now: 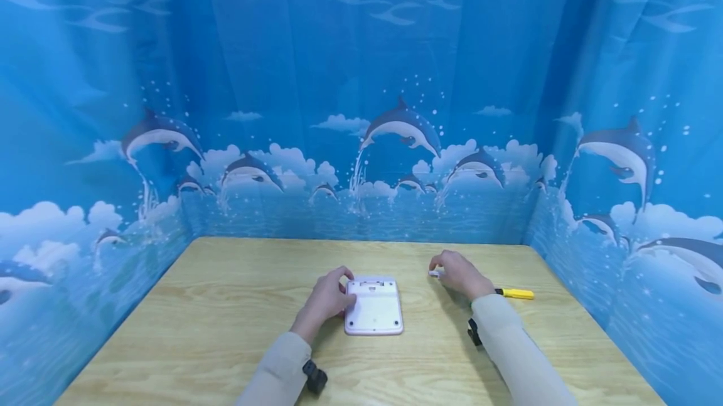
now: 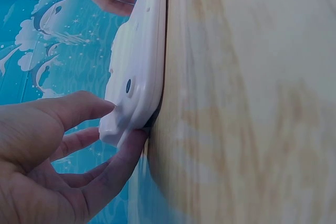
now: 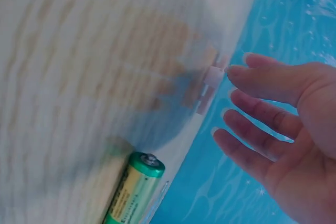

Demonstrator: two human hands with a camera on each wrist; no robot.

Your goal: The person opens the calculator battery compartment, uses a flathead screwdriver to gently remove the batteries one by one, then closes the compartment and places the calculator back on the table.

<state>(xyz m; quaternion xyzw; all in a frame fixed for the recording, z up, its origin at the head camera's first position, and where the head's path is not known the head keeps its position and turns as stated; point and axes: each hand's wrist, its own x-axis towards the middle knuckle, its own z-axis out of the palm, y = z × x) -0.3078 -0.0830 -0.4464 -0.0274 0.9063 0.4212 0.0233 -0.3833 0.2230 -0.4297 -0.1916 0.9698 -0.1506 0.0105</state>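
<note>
A white calculator-like device [image 1: 374, 313] with a pinkish rim lies face down, showing a battery compartment [image 1: 371, 285] near its far edge. My left hand [image 1: 327, 296] grips its left side; in the left wrist view the thumb [image 2: 97, 106] lies on the back and a finger [image 2: 131, 148] meets the lower edge. Farther right, my right hand [image 1: 460, 273] has its fingertips at a small white battery cover [image 1: 435, 273], low over the table. A green AA battery [image 3: 137, 187] lies near that hand in the right wrist view; my forearm mostly hides it from the head view.
A yellow-handled tool [image 1: 516, 293] with a black end, perhaps a screwdriver, lies right of my right wrist. The wooden table [image 1: 243, 305] is bounded by a blue dolphin-print curtain [image 1: 316, 80] at the back and both sides.
</note>
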